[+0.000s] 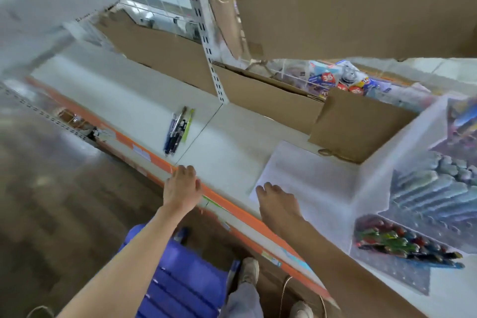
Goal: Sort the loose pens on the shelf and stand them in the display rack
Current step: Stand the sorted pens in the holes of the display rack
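Pens [178,131]: we see them lying ahead of our left hand [182,187], long axis pointing away.
Nearer: left hand.
Grips: left relaxed on shelf [116,95] edge; right hand [277,204] flat, both empty.

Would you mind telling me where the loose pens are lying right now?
In the head view, the loose pens lie bunched on the white shelf, left of centre, just left of the shelf seam and beyond the left hand at the orange edge.

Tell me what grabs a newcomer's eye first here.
A small bunch of loose pens lies alone on the white shelf, left of centre. At right, the clear display rack holds rows of colourful pens. Both hands, left hand and right hand, rest at the shelf's orange front edge.
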